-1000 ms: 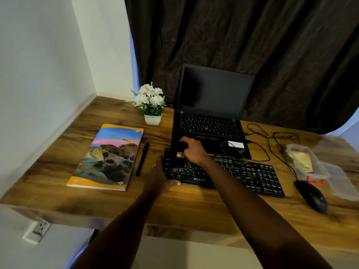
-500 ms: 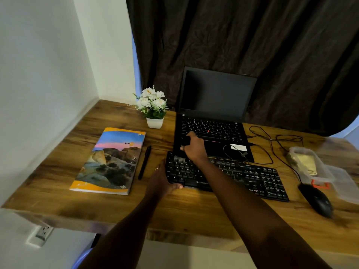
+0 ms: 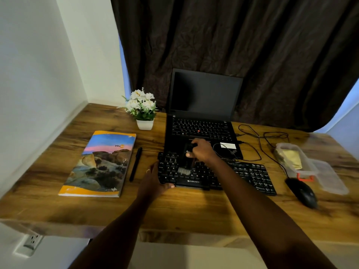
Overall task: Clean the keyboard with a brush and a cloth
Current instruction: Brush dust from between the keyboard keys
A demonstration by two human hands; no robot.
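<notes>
A black keyboard [image 3: 250, 175] lies on the wooden desk [image 3: 184, 208] in front of an open laptop [image 3: 204, 113]. My left hand [image 3: 155, 181] grips the keyboard's front left corner, thumb on its near edge. My right hand [image 3: 202, 150] hovers over the keyboard's left half, closed on a dark brush [image 3: 185, 164]. The brush's grey bristles point down and touch the keys. No cloth is clearly visible.
A colourful book [image 3: 101, 164] and a black pen [image 3: 136, 164] lie left of the keyboard. A potted white flower [image 3: 142, 109] stands behind them. Cables [image 3: 260, 140], a clear plastic container [image 3: 303, 164] and a black mouse [image 3: 302, 192] sit to the right. A dark curtain hangs behind.
My right hand has moved right along the keyboard with the brush; the bristles now show below the hand. My left hand stays on the keyboard's corner.
</notes>
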